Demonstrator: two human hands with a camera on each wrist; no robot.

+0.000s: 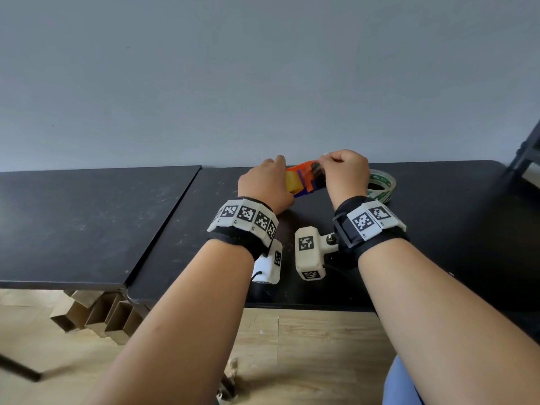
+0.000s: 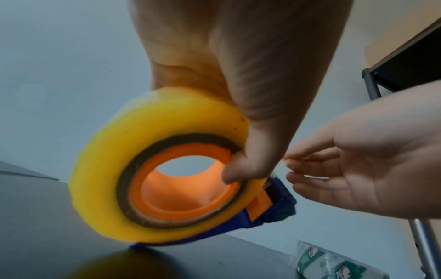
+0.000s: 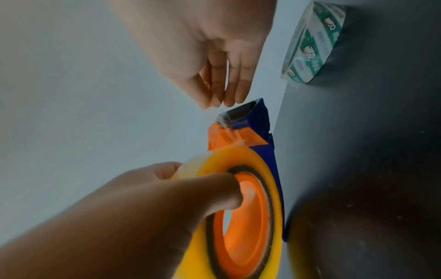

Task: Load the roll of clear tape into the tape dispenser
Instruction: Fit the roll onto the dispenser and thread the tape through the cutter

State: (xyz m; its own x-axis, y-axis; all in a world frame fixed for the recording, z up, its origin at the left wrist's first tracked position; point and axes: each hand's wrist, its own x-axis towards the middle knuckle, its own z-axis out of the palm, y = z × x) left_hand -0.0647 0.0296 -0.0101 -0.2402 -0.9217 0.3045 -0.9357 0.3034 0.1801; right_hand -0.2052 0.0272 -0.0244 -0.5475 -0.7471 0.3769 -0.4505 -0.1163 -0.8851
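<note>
The yellowish clear tape roll sits on the orange hub of the blue and orange dispenser, which is held just above the black table near the wall. My left hand grips the roll, thumb pressed into the hub's rim and fingers over the roll's outer face. My right hand is at the cutter end. Its fingertips pinch the thin clear free end of the tape just above the toothed blade. A clear strip lies over the orange plate.
A second roll with green and white print lies flat on the table right of my right hand. The wall stands directly behind the dispenser. A seam divides two black tabletops. A metal rack stands at far right.
</note>
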